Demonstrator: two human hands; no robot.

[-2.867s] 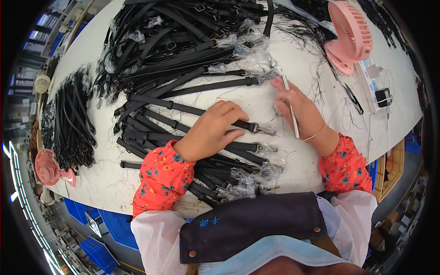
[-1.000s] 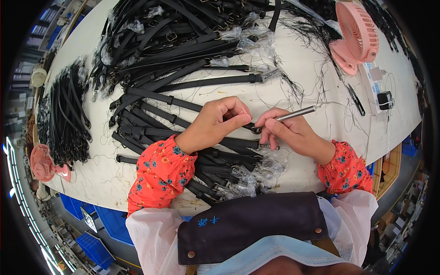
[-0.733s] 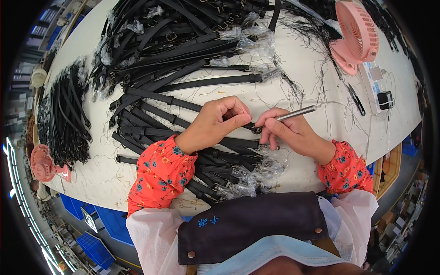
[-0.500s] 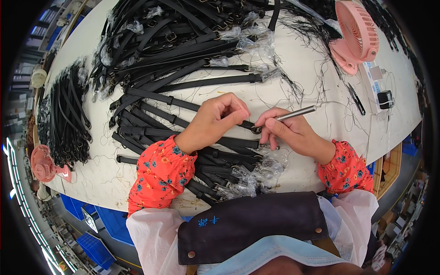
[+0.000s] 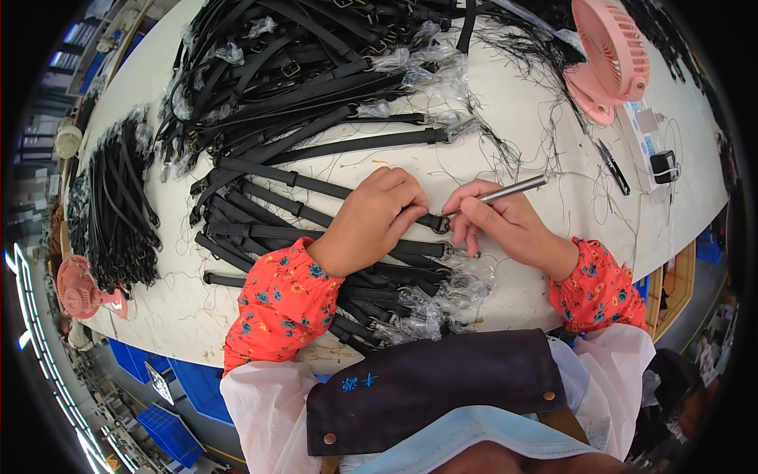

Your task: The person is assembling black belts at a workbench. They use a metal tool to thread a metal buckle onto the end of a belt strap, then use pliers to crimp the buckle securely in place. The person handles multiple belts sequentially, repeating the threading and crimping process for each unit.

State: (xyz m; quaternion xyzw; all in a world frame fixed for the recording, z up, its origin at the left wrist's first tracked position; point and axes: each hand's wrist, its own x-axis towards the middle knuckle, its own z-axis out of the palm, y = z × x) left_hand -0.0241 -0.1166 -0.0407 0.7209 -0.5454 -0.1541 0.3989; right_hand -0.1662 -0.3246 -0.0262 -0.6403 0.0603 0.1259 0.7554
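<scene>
1. The hands meet over the middle of the counter [image 5: 553, 292], closer to its near edge than its far one. The left hand [image 5: 373, 215] is curled nearly closed, palm down, with thumb and forefinger bent close together above a black strap [image 5: 429, 222]; whether the fingertips grip it, I cannot tell.
2. The right hand [image 5: 504, 224] has its thumb and fingers closed around a slim silver tool [image 5: 517, 188], which slants up toward the counter's right edge. Its lower end is by the strap's metal ring [image 5: 442, 225], just beside the left fingertips.
3. The strap runs from under the left hand toward the counter's left edge, lying among other black straps fanned out beneath the left forearm. Crumpled clear wrapping [image 5: 434, 312] covers many of their ends, by the near edge.
4. A larger heap of straps [image 5: 292, 87] spreads toward the far edge; a smaller bundle [image 5: 122, 209] lies along the left edge.
5. A pink fan [image 5: 76, 286] stands at the near left corner. A larger pink fan [image 5: 606, 59] stands toward the far right, with black-handled snips [image 5: 613, 169] and a white power strip [image 5: 638, 154] nearer the person.
6. Below the near edge, on the left, sits a blue crate [image 5: 170, 434].
</scene>
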